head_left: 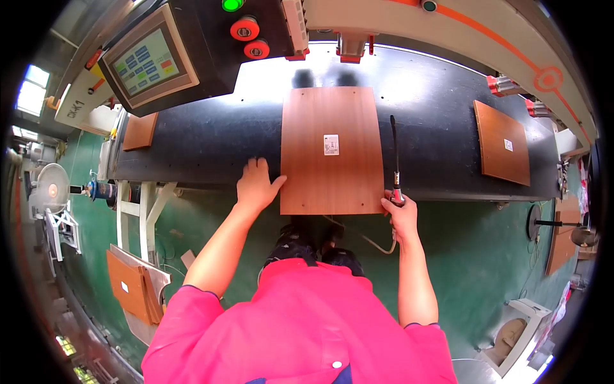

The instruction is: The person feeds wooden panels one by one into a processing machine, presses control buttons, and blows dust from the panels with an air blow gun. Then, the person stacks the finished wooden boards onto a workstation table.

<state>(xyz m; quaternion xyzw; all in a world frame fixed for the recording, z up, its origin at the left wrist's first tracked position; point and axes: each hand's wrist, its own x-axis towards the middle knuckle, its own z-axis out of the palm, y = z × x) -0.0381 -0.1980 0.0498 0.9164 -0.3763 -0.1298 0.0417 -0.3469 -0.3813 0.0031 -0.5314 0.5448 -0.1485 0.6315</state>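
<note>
A brown wood-grain panel lies flat on the black worktable in front of me, its near end reaching past the table's front edge. It bears a white printed label and small dark holes near its corners. My left hand rests at the panel's left edge, fingers spread over the table and the thumb at the panel's side. In my right hand, by the panel's near right corner, is an air blow gun. Its long thin black nozzle points away from me, and a pale hose trails below.
A second labelled panel lies at the table's right, and another panel at the left end. Over the table stands a machine frame with a touchscreen and red buttons. More boards lean at lower left.
</note>
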